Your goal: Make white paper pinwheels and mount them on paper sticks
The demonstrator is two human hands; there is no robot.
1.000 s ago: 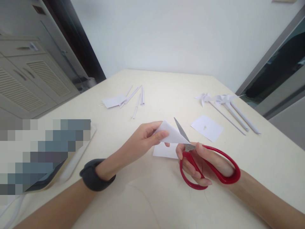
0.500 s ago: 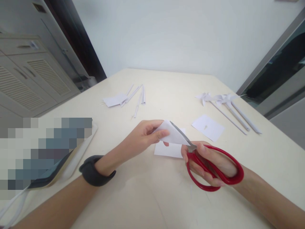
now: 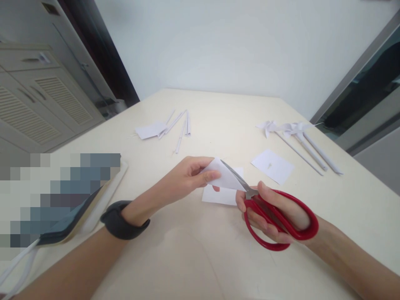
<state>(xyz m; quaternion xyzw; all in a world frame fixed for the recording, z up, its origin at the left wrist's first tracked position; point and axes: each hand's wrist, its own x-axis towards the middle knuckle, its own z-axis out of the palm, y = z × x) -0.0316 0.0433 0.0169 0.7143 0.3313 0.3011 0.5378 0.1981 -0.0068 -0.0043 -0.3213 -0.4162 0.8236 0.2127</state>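
Between the thumb and fingers of my left hand point(image 3: 196, 173) is a folded piece of white paper point(image 3: 226, 177), held just above the table. My right hand point(image 3: 271, 212) is wrapped round the handles of red-handled scissors point(image 3: 281, 246). The blades lie along the paper's upper right edge, nearly closed, pointing up and left. Whether they are cutting into the paper I cannot tell. Below the folded piece, a white paper sheet point(image 3: 218, 198) lies on the table, partly covered. A square of paper point(image 3: 275, 166) with a small mark or hole at its middle lies just beyond my right hand.
Paper pinwheels point(image 3: 293, 128) with rolled paper sticks point(image 3: 321, 154) lie at the right. Several thin paper rolls point(image 3: 181, 129) and a paper sheet point(image 3: 151, 130) are at the back left. A blurred-out device point(image 3: 90, 216) with a white cable point(image 3: 21, 266) rests at the left edge.
The scissor blades have closed slightly along the paper's edge, and my right thumb has shifted a little. My left hand still holds the paper in nearly the same place.
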